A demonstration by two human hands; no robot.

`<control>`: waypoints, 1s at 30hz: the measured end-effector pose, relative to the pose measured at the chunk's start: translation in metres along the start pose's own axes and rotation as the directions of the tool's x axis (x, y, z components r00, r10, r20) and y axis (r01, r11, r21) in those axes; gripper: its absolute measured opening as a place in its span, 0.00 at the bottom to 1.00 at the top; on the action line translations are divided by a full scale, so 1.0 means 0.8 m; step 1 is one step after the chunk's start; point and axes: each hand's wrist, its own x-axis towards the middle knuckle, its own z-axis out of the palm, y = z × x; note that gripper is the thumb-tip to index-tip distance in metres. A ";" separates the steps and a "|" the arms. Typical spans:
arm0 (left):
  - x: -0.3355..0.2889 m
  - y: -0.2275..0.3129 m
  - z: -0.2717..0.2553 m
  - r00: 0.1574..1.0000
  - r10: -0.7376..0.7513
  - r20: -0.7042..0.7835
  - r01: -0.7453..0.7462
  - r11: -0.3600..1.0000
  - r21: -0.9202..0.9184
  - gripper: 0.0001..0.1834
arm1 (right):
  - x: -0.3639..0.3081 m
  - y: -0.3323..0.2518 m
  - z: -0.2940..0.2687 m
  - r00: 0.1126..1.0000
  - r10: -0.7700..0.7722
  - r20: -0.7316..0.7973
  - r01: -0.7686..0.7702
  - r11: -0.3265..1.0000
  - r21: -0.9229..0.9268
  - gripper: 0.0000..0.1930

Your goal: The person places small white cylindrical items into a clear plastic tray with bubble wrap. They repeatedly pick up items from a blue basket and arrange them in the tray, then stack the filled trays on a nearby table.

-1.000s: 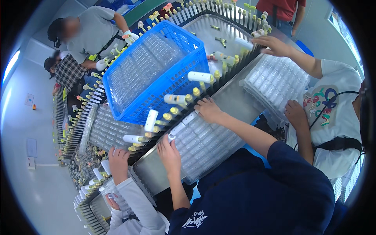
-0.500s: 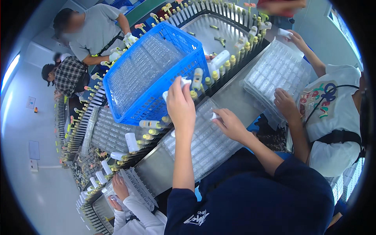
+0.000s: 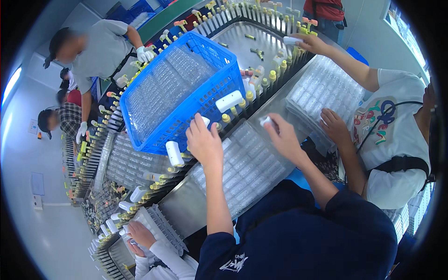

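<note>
My left hand (image 3: 204,143) is closed around a small white plastic casing (image 3: 206,121) at the row of yellow-tipped pegs (image 3: 226,118), just below the blue basket. Its fingers partly cover the casing. To the right, my right hand (image 3: 285,140) pinches another white casing (image 3: 265,121) above the far corner of a clear plastic blister tray (image 3: 252,163). That tray lies in front of me on the metal table, its pockets in rows. One white casing (image 3: 229,101) sits on the pegs to the right of my left hand, and another white casing (image 3: 174,153) to its left.
A blue basket (image 3: 186,112) full of clear trays stands over the peg line. A co-worker at right holds a white casing (image 3: 292,40) near the pegs, beside stacked trays (image 3: 322,84). Another co-worker's hands (image 3: 140,233) work at lower left. Gloved co-workers stand beyond the line.
My left hand has come down and left along the pegs. My right hand has moved up and right with its casing. The right co-worker's hand has swung left to the pegs.
</note>
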 end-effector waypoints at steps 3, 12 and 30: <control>-0.013 -0.033 -0.015 1.000 0.005 -0.010 -0.005 0.998 -0.069 0.34 | 0.041 0.009 0.011 0.980 0.094 -0.176 -0.067 0.986 0.153 0.17; -0.189 -0.078 0.009 0.987 -0.098 -0.127 0.074 0.981 -0.180 0.18 | 0.165 -0.054 0.094 0.928 -0.336 -0.163 0.231 0.860 -0.455 0.17; -0.187 -0.163 0.096 0.984 0.036 0.175 -0.019 0.995 -0.099 0.17 | -0.032 -0.037 0.204 0.484 -0.851 0.202 0.873 0.485 -0.051 0.24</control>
